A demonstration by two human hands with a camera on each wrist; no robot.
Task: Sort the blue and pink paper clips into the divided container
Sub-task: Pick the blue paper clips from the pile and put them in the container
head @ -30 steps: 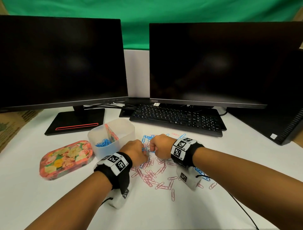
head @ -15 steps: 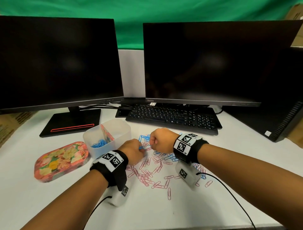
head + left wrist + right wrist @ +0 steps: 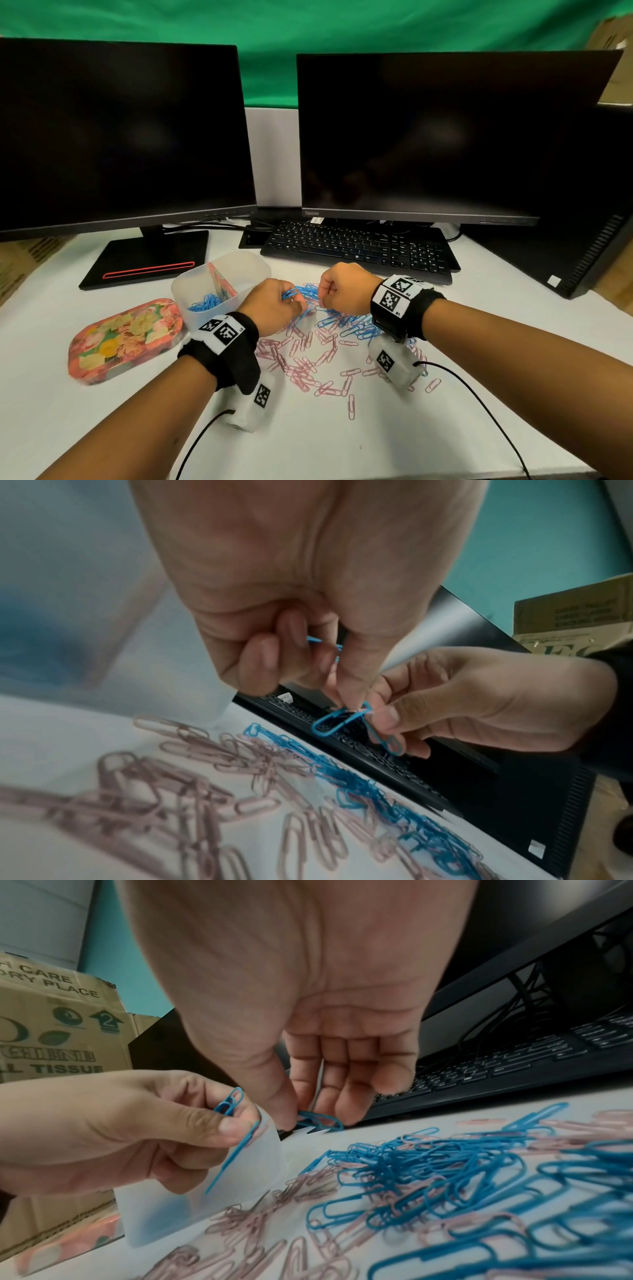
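Loose pink paper clips [image 3: 308,356] and blue paper clips [image 3: 346,322] lie in a pile on the white table. The translucent divided container [image 3: 191,291] stands left of the pile, with blue clips in its near compartment [image 3: 205,303]. My left hand [image 3: 291,301] hovers just over the pile and pinches a small bunch of blue clips [image 3: 227,1104], one of which hangs down. My right hand [image 3: 323,294] is right beside it and pinches one blue clip [image 3: 318,1118] between thumb and fingers. In the left wrist view the left hand [image 3: 342,696] and right hand [image 3: 387,723] nearly touch around linked blue clips [image 3: 339,721].
A floral tin lid [image 3: 126,339] lies at the left of the container. A black keyboard [image 3: 359,246] and two dark monitors stand behind the pile, with a monitor base [image 3: 147,257] at the back left. Wrist cables trail toward the table's front edge.
Both hands stay close together over the blue clips. The right hand has risen a little, and a bunch of blue clips now shows in the left fingers.
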